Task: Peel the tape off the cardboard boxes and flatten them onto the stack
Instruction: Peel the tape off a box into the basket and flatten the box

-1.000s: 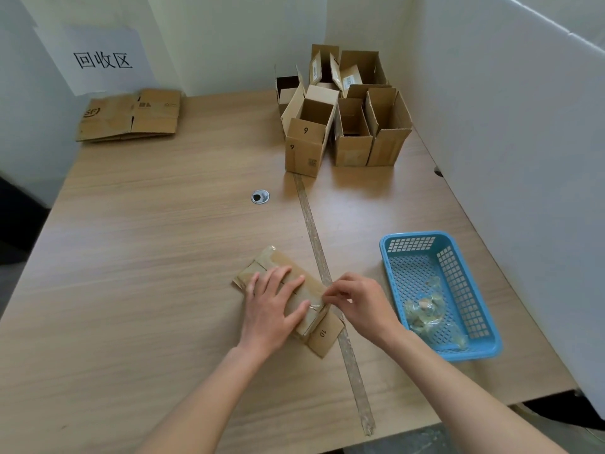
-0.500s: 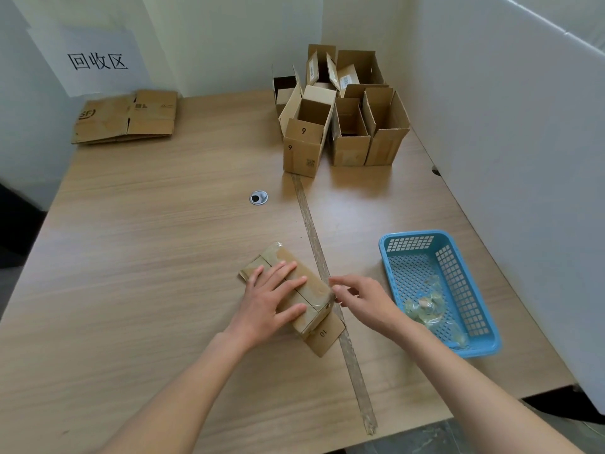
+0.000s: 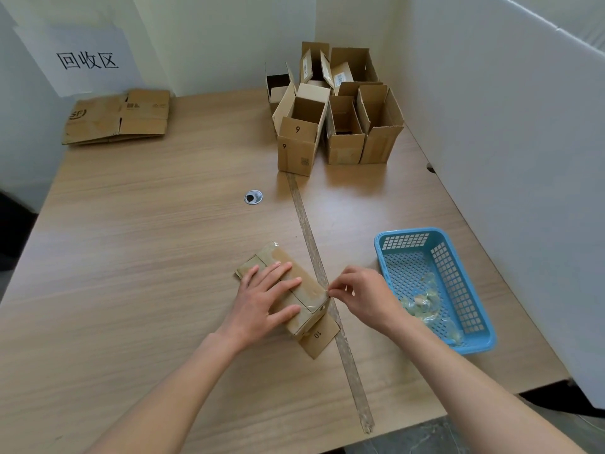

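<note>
Tape-peeling on the small brown taped cardboard box [image 3: 291,291], lying near the middle of my wooden table [image 3: 131,257].

My left hand [image 3: 262,301] presses it flat with straight, spread fingers; my right hand [image 3: 361,294] pinches the clear tape edge [image 3: 327,291] at its right corner.

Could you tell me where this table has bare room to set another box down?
The widest bare patch lies left of the box under the left hand, running up toward the flattened stack. Another lies between the basket and the upright boxes. The far right corner is crowded.
</note>
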A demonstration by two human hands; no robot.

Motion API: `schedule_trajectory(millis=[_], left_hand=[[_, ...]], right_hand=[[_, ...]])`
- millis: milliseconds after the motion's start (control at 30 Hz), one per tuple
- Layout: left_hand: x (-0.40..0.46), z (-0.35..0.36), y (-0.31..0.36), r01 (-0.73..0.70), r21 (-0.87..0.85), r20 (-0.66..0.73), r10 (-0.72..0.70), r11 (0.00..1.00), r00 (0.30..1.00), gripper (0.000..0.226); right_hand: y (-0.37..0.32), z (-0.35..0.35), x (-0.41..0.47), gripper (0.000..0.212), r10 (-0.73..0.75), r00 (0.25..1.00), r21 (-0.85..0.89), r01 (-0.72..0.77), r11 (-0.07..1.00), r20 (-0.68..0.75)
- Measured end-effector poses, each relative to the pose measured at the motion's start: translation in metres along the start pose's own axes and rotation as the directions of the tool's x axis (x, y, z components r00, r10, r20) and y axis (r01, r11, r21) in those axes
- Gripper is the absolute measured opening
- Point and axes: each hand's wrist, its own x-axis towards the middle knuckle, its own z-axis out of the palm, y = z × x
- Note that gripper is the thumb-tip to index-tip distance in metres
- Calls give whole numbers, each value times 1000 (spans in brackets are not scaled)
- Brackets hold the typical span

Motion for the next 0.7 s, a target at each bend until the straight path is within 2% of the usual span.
schedule_trajectory(millis=[67, 133, 167, 300, 467, 600, 700], left_hand=[[0, -1, -1, -9, 3, 5, 9, 1000, 1000, 58], [1, -3, -1, -9, 9, 24, 9, 1000, 1000, 59], [2, -3, -1, -7, 12, 33, 7, 1000, 999, 60], [9, 2, 10, 24, 28, 4, -24, 999, 1000, 61], [20, 21, 29, 36, 33, -64, -34, 999, 997, 59], [17, 38, 26, 37, 66, -120, -28, 997, 992, 54], [12, 43, 20, 34, 72, -130, -24, 997, 991, 52]], right_hand=[[4, -9, 2, 6, 45, 991, -20, -48, 999, -127], [15, -29, 4, 6, 166, 933, 45, -160, 986, -320], [23, -38, 4, 7, 211, 907, 60, -203, 977, -364], [58, -61, -16, 15, 219, 933, -136, -265, 955, -284], [89, -62, -53, 18, 405, 886, -232, -452, 861, -225], [94, -49, -70, 49, 461, 873, -274, -488, 829, -160], [96, -38, -71, 28, 473, 861, -264, -508, 820, -186]])
